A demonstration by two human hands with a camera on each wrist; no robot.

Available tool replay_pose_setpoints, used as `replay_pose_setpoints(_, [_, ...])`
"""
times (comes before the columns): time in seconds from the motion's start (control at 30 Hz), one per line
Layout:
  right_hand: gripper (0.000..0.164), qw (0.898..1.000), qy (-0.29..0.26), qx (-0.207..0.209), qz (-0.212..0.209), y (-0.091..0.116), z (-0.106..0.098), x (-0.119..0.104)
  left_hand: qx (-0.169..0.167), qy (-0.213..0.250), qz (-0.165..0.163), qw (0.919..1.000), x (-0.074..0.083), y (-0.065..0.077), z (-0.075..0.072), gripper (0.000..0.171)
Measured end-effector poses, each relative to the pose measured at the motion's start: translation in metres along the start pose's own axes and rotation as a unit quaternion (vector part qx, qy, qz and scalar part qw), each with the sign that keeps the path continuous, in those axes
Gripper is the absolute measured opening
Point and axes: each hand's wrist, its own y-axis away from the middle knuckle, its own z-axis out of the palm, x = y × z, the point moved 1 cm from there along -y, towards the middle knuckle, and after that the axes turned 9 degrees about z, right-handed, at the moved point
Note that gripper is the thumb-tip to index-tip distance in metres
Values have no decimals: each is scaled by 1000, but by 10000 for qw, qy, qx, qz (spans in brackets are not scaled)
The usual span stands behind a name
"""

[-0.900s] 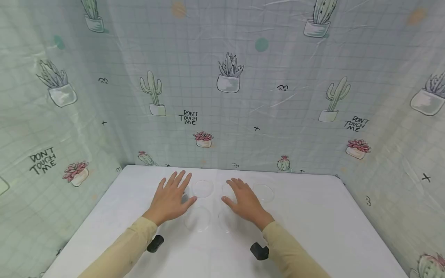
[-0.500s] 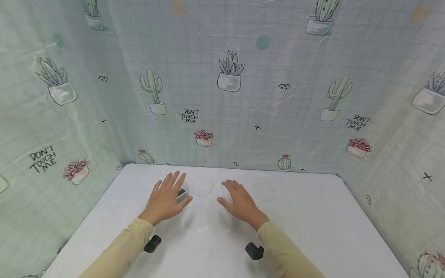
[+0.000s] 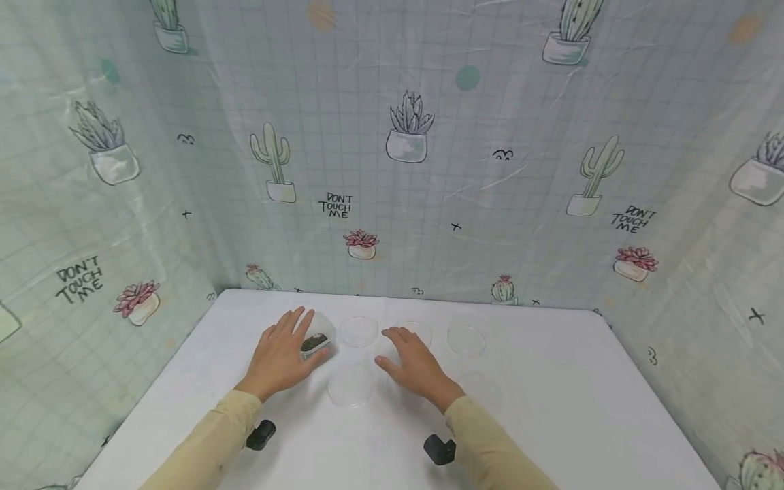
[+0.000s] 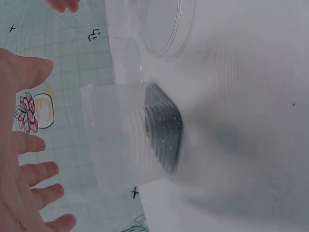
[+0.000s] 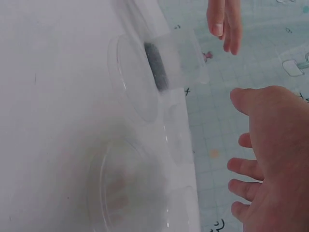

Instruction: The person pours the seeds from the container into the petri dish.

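Note:
My left hand (image 3: 280, 359) hovers over the left side of the table, fingers spread and holding nothing. Just beyond its thumb stands a clear ribbed plastic container (image 3: 314, 342) with dark granular stuff in its bottom. In the left wrist view that container (image 4: 116, 135) stands upright on the table, apart from the fingers. My right hand (image 3: 418, 367) is raised with fingers loosely extended, above round clear dishes that look like petri dishes, partly covering some. One dish (image 3: 351, 386) lies between the hands; in the right wrist view another dish (image 5: 104, 193) lies below the right hand.
Behind the hands, a row of similar dishes includes a left one (image 3: 359, 331), a middle one (image 3: 419, 330) and a right one (image 3: 467, 339). All sit on a white table (image 3: 551, 408). A cactus-printed curtain (image 3: 392, 204) encloses the back and sides.
Both hands have drifted left and slightly back toward the person, still spread. The container with dark contents, mostly hidden behind the left hand earlier, now shows beside the thumb.

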Motion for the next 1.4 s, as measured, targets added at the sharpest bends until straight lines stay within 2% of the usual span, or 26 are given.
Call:
replay_pose_setpoints(0.37, [57, 9998, -87, -130, 98, 0, 10, -3, 24, 153, -2, 9999, -8, 0, 3, 79])
replay_pose_setpoints(0.6, [56, 9995, -211, -145, 175, -4, 14, -3, 46, 347, -247, 9991, -14, 1, 7, 81])
replay_pose_setpoints(0.97, [55, 9983, -59, -15, 579, -20, 22, 11, -5, 650, -361, 9972, -20, 0, 11, 85])
replay_pose_setpoints(1.13, [53, 9984, -134, 75, 544, -25, 22, 14, 65, 820, -352, 9960, -22, 1, 11, 87])
replay_pose_setpoints(1.4, [53, 9984, -279, 130, 471, -31, 25, 15, -32, 979, -513, 9939, -23, 2, 16, 92])
